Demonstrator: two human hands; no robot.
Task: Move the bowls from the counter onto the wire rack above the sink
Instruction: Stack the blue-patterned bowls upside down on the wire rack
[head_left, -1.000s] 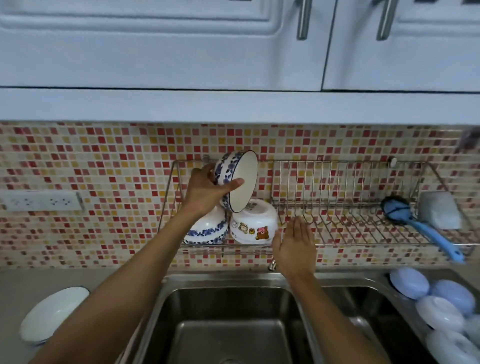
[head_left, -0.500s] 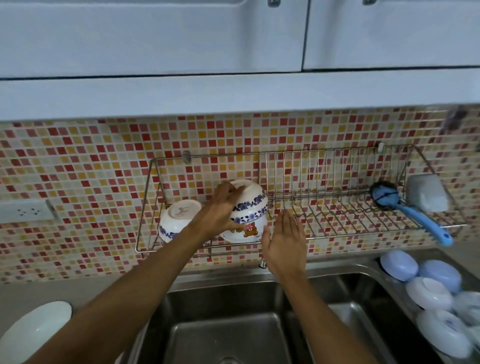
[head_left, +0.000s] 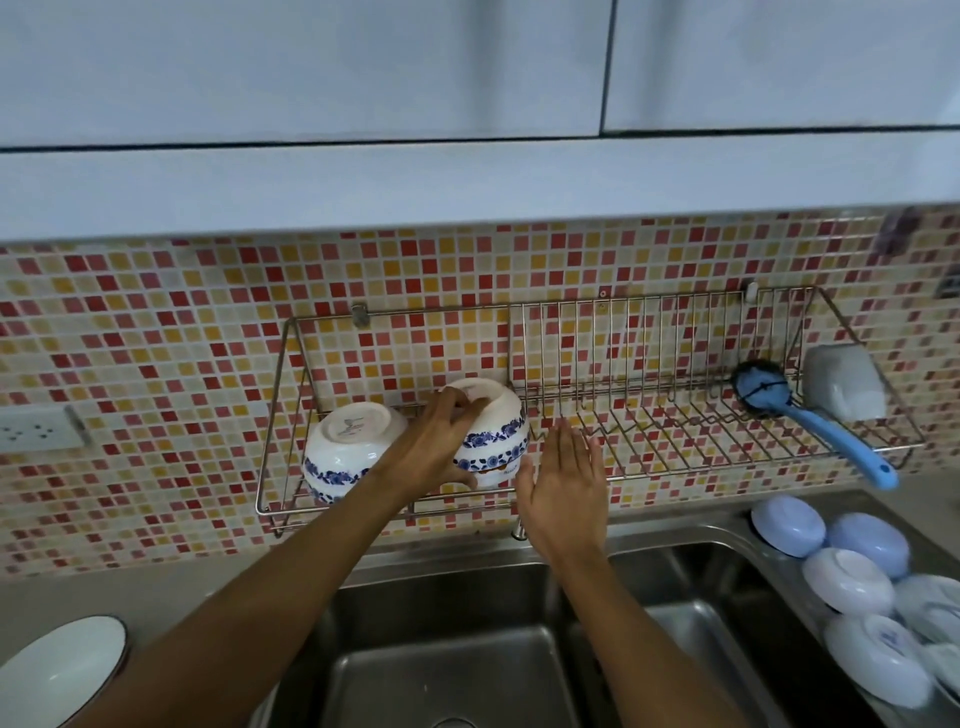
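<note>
Left hand on a stacked bowl at the wire rack; right hand flat and free.

We note the left hand (head_left: 436, 447) with its grip closed over an upturned blue-patterned bowl (head_left: 493, 431), which sits on another bowl in the left part of the wire rack (head_left: 649, 457). A second blue-patterned bowl (head_left: 348, 447) lies upturned and tilted just left of it, also in the rack. The right hand (head_left: 563, 488) is spread flat, grip released, just right of the stack, above the sink (head_left: 447, 670). More bowls (head_left: 847, 582) lie upturned on the desk at right; a white bowl (head_left: 57, 670) sits on the desk at left.
</note>
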